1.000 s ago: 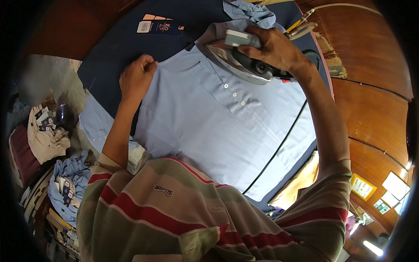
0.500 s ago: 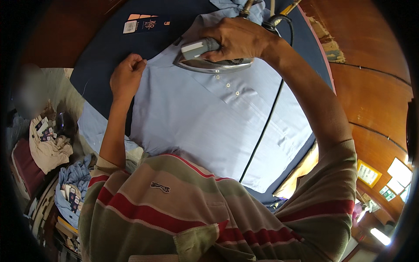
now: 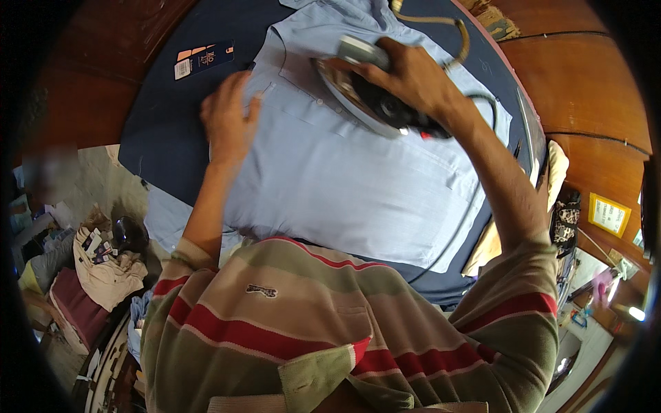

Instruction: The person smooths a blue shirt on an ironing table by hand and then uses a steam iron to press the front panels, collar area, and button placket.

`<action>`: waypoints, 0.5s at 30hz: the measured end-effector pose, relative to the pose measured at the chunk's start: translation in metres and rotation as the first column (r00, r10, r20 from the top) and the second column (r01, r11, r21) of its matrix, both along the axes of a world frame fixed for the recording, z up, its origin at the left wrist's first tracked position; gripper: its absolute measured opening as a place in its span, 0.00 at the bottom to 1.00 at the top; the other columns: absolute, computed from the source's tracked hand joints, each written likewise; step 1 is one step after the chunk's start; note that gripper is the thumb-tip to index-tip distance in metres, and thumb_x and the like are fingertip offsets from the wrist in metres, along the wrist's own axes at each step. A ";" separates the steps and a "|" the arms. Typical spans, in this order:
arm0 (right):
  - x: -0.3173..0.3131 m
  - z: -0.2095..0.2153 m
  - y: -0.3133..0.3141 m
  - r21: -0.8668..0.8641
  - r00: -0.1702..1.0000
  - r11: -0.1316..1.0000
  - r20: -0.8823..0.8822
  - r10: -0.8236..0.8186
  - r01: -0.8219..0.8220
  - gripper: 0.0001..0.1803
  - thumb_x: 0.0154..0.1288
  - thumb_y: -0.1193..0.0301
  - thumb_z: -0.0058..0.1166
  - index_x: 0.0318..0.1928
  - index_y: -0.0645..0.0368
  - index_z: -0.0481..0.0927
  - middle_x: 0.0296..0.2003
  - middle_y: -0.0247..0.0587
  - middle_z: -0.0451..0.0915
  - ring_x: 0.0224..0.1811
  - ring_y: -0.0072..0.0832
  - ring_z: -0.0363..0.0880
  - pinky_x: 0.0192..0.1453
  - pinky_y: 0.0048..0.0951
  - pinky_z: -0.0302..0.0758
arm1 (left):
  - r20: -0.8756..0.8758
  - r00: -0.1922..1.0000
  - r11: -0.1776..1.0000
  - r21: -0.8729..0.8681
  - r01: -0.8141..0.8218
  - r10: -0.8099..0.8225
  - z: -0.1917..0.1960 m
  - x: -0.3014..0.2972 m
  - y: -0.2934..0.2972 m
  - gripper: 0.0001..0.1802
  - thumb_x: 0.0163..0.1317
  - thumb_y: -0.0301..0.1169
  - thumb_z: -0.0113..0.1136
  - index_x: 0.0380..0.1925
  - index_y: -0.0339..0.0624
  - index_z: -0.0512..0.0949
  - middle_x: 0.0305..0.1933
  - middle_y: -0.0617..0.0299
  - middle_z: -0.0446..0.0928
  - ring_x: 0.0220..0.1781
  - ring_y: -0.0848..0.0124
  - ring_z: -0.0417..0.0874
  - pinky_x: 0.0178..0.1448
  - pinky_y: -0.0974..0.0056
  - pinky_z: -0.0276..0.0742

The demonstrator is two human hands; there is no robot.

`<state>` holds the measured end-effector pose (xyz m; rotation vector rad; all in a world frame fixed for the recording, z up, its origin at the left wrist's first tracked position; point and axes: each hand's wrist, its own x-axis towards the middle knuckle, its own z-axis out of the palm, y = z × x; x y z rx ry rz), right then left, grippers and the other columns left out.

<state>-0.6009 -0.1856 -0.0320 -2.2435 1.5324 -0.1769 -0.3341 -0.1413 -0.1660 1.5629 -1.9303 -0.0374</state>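
Observation:
A light blue shirt point(image 3: 344, 186) lies spread on a dark blue ironing surface point(image 3: 155, 113), its collar opening toward the far left and a few pale buttons along its placket. My right hand point(image 3: 416, 81) is wrapped around the handle of a clothes iron point(image 3: 368, 103). The iron sits at a slant over the upper middle of the shirt, beside the buttons; whether its whole plate touches cannot be made out. At the shirt's left edge is my left hand point(image 3: 231, 124), fingers stretched and slightly blurred, holding nothing.
A dark paper tag point(image 3: 210, 60) lies at the far left. The iron's black cord point(image 3: 492, 107) loops at the right, near a tan hose point(image 3: 463, 41). Beige folded clothes point(image 3: 103, 268) are piled at lower left. A wooden wall point(image 3: 571, 89) stands on the right.
The iron has swung to a slant and moved slightly right and nearer. My left hand has let go of the shirt's edge, opened its fingers and shifted right. The shirt lies flatter.

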 end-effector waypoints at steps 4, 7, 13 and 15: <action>-0.030 -0.016 0.063 0.092 0.974 0.971 -0.072 -0.213 0.219 0.27 0.60 0.50 0.50 0.42 0.65 0.74 0.27 0.58 0.80 0.32 0.48 0.82 0.38 0.39 0.77 | 0.193 0.925 0.942 0.145 0.302 -0.326 -0.002 -0.039 -0.013 0.25 0.65 0.42 0.46 0.61 0.47 0.64 0.65 0.60 0.63 0.68 0.64 0.60 0.65 0.53 0.55; -0.047 -0.018 0.075 0.161 0.922 0.908 -0.033 -0.386 0.386 0.27 0.60 0.49 0.50 0.40 0.65 0.75 0.25 0.59 0.79 0.30 0.50 0.81 0.37 0.41 0.77 | 0.353 0.866 0.920 0.298 0.255 -0.355 -0.020 -0.040 -0.031 0.30 0.67 0.48 0.39 0.66 0.48 0.56 0.72 0.61 0.52 0.73 0.66 0.50 0.68 0.51 0.50; -0.068 -0.009 0.104 0.239 0.932 0.901 -0.050 -0.360 0.361 0.25 0.57 0.55 0.55 0.42 0.66 0.74 0.25 0.60 0.78 0.29 0.50 0.80 0.37 0.40 0.76 | 0.383 0.869 0.929 0.316 0.195 -0.313 -0.031 -0.039 -0.037 0.31 0.67 0.46 0.40 0.67 0.48 0.53 0.72 0.61 0.50 0.73 0.64 0.49 0.68 0.49 0.49; -0.078 -0.008 0.122 0.323 0.948 0.892 -0.077 -0.310 0.318 0.24 0.54 0.57 0.58 0.42 0.65 0.74 0.25 0.59 0.79 0.30 0.49 0.80 0.38 0.40 0.75 | 0.393 0.864 0.931 0.305 0.200 -0.315 -0.030 -0.040 -0.036 0.31 0.66 0.45 0.42 0.67 0.49 0.54 0.72 0.61 0.51 0.73 0.64 0.49 0.68 0.50 0.50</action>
